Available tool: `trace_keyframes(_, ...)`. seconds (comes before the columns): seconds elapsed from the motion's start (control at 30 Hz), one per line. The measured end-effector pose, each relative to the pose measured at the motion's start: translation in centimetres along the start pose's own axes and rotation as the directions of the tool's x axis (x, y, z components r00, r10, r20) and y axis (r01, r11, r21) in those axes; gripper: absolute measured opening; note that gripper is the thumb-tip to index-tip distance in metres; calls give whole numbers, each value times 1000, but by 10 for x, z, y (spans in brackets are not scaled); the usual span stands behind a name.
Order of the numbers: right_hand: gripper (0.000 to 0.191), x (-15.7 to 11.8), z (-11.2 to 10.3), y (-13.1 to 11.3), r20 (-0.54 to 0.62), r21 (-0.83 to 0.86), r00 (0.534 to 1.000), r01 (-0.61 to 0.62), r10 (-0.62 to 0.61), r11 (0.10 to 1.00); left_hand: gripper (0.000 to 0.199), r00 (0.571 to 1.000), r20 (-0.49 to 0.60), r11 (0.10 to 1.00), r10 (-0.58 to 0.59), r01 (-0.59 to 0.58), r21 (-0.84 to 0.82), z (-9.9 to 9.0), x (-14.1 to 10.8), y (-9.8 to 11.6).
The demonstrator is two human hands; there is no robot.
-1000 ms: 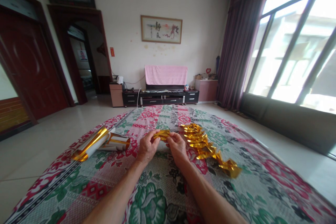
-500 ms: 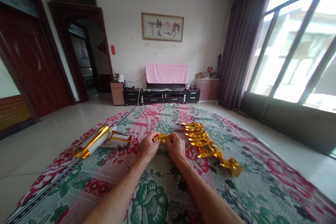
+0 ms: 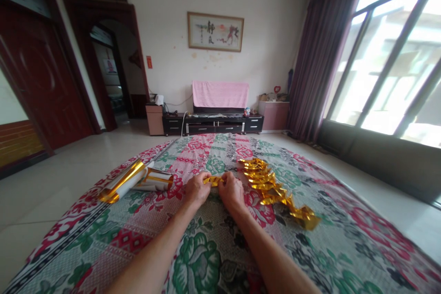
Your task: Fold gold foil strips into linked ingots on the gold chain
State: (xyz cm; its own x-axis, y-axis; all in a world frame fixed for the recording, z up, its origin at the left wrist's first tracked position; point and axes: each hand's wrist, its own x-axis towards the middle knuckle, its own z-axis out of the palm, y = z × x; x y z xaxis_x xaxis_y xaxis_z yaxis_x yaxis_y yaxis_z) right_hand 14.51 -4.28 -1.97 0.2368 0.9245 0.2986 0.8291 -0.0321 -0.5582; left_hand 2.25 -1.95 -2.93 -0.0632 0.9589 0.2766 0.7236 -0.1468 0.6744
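Lying at the left on the flowered cloth (image 3: pixel 103 239), the foil rolls (image 3: pixel 123 183) rest where they did a second ago. Next, the left hand (image 3: pixel 197 191) pinches one end of a gold strip (image 3: pixel 214 181), which shows as a slimmer band than before and bridges the gap between both hands' fingertips. The right hand (image 3: pixel 232 192) pinches its other end. Farther right, crinkled gold pieces (image 3: pixel 261 179) lie in an unchanged row.
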Motion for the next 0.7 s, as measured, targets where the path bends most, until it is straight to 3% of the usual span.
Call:
trace_keyframes(0.33, 11, -2, 7, 4, -59, -98, 988, 139, -145, 985, 28, 1000, 3, 998, 15, -15, 67, -2, -4, 5)
trace_keyframes(0.7, 19, -4, 5, 7, -51, -145, 983, 168, -177, 975, 32, 999, 32, 986, 24, -29, 162, 0, -5, 5)
